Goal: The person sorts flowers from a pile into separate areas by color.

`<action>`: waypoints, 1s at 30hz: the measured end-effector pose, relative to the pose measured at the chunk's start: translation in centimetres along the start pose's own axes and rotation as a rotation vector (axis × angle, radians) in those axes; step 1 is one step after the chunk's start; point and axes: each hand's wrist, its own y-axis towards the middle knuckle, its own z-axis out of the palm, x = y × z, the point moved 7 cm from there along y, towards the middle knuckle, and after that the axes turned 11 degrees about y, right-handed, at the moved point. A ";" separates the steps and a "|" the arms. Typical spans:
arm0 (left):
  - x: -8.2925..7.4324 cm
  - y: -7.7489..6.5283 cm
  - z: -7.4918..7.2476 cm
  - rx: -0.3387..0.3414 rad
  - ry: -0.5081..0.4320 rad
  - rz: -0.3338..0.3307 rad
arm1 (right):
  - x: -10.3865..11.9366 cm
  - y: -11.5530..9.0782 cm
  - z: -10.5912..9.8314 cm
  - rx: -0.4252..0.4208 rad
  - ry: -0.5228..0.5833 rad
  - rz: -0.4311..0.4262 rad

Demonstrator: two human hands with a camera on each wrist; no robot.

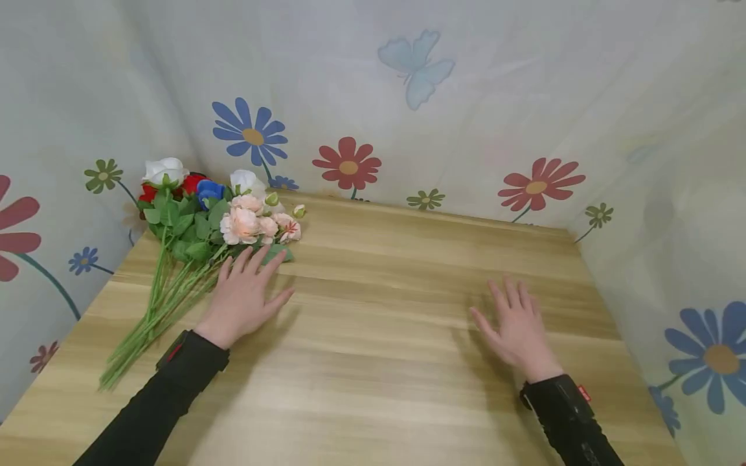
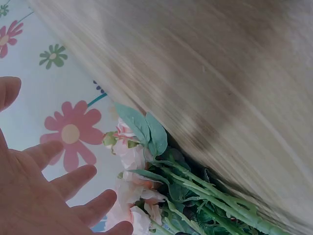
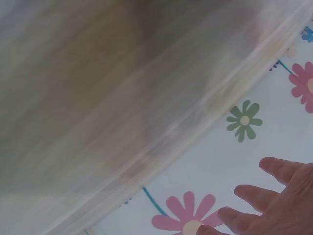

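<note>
A bunch of long-stemmed flowers lies at the left of the table, its green stems [image 1: 154,317] pointing toward the near left. Among the blooms are a white rose [image 1: 166,171], a blue rose [image 1: 210,191], red ones partly hidden behind leaves, and a cluster of pale pink flowers [image 1: 241,224]. My left hand [image 1: 245,301], fingers spread, is over the table just beside the bunch, fingertips overlapping its lower leaves in the head view. Over the right part of the table is my right hand [image 1: 515,327], fingers straight and holding nothing.
The wood-grain table [image 1: 373,388] meets a pale curtain [image 1: 466,129] printed with flowers and a butterfly at its back and sides. Black bands [image 1: 195,356] wrap both wrists, over dark sleeves.
</note>
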 end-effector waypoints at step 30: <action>10.9 -3.3 -5.0 -0.047 -0.014 -0.215 | 15.6 5.0 4.8 0.250 1.165 0.060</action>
